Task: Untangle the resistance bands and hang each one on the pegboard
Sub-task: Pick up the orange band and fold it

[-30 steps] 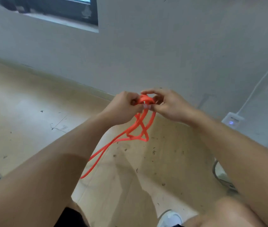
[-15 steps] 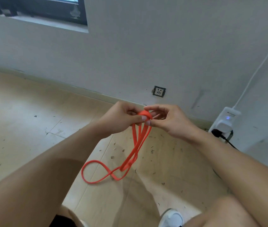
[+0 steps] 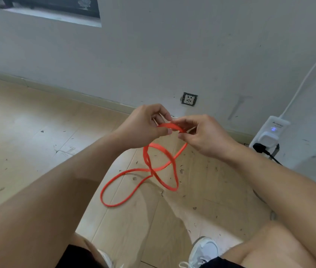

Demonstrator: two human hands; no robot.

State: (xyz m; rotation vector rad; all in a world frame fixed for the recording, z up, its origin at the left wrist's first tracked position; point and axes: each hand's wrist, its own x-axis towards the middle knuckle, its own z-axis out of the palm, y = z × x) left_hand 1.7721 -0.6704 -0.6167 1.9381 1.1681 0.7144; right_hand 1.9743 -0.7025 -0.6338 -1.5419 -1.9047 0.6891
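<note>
An orange resistance band [image 3: 149, 172] hangs from both of my hands above the wooden floor. My left hand [image 3: 143, 128] pinches its top strand on the left, and my right hand [image 3: 203, 135] pinches the same strand on the right. Between the hands the strand arches a short way. Below, the band crosses itself and forms two or three loose loops; the lowest loop reaches down to the left. No pegboard is in view.
A grey wall with a socket [image 3: 189, 99] stands just beyond my hands. A white power strip [image 3: 269, 135] with a black plug and cable sits at the right. My knees and a white shoe [image 3: 203, 250] show at the bottom. The floor [image 3: 27, 132] has small debris.
My hands have drawn apart, spreading the top strand. The tight bunch of strands has opened into wide loose loops hanging lower. The view has tilted down a little.
</note>
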